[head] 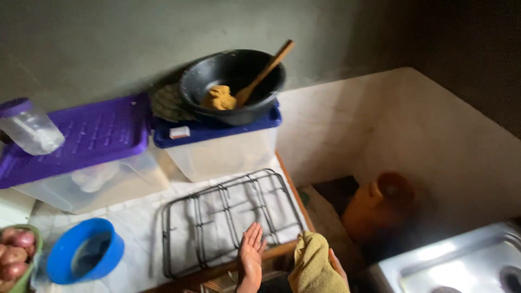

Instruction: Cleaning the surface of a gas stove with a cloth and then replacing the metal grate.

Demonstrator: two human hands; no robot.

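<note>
From the head camera I look down on a tiled worktop (135,217) set against a grey wall. At the bottom edge my left hand (251,250) is open, fingers together and pointing up, its edge just over the near side of a dark wire rack (228,217) that lies flat on the worktop. My right hand (335,266) is just beside it, to the right; it is mostly covered by a yellow cloth (312,263) draped over it, and only a strip of the hand shows at the cloth's right side, so I cannot tell how its fingers are set. The cloth hangs past the worktop's wooden front edge.

Behind the rack stand two clear plastic boxes, one with a dark blue lid (217,130), one with a purple lid (87,135). On the blue lid sits a black bowl (233,81) holding a lump of tan dough (220,97) and a wooden spoon (266,70) leaning out to the right. A clear jar with a purple cap (30,127) lies on the purple lid. At the left are a blue bowl (84,249) and a green bowl of reddish potatoes (16,255). To the right, lower down, stand a brown clay pot (380,203) and a metal sink (461,266).
</note>
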